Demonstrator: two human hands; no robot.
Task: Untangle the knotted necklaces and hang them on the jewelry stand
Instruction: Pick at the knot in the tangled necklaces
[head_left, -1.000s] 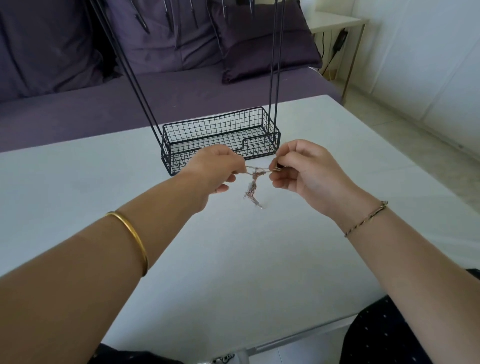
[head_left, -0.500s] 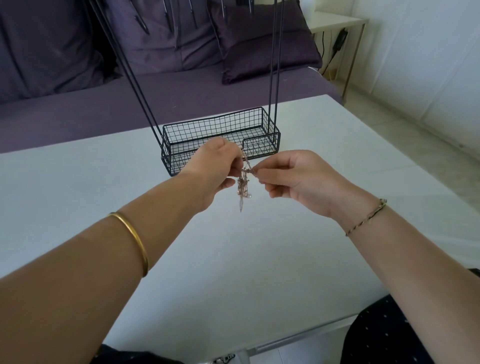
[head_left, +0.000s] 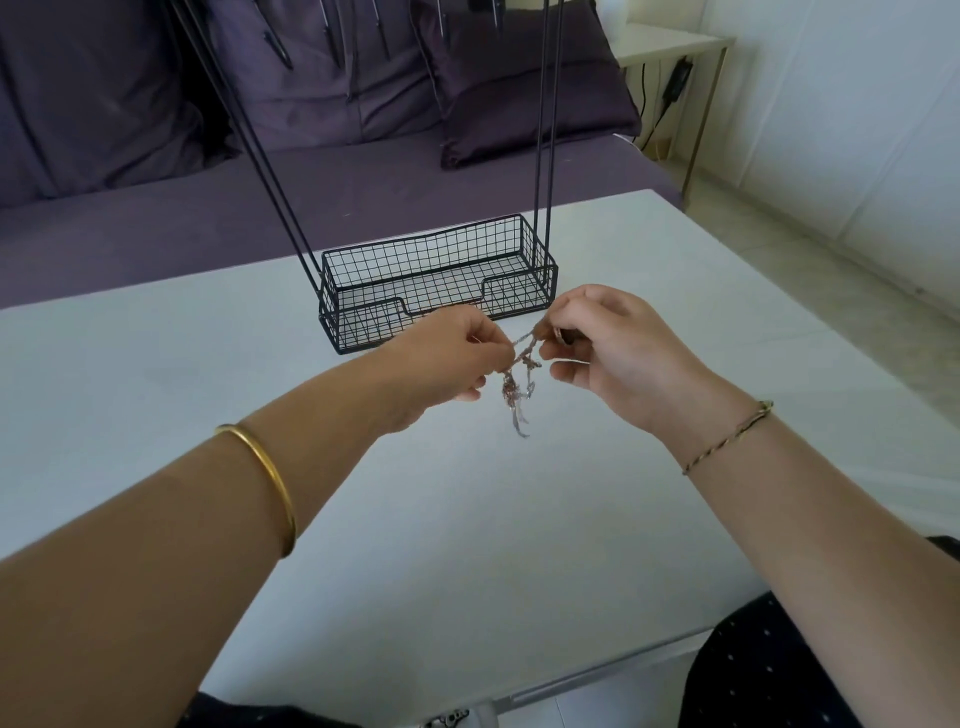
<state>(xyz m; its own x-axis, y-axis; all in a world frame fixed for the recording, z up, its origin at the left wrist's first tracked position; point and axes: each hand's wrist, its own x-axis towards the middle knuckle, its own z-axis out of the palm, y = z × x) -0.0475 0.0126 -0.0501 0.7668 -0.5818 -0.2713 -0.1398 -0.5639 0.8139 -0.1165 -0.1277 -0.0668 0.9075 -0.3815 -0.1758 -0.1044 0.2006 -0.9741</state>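
L hand (head_left: 447, 358) + R hand (head_left: 618, 353) pinch knotted necklaces (head_left: 511, 388) — long axis vert., tail down.

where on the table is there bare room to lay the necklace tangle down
Widest bare patch of the table: between left forearm and right forearm, below the hanging necklaces. Also left of the jewelry stand, and right of the right hand. Crowded: the strip between the stand and the left hand.

White table (head_left: 467, 545), matte top. Purple sofa (head_left: 363, 208) stood just behind the table, purple cushions (head_left: 493, 114) against its back. Small pale side table (head_left: 670, 44) stood beyond the table's far right corner, with a black power adapter (head_left: 679, 79) hanging under it. Pale tiled floor (head_left: 779, 249) lay right of the table.
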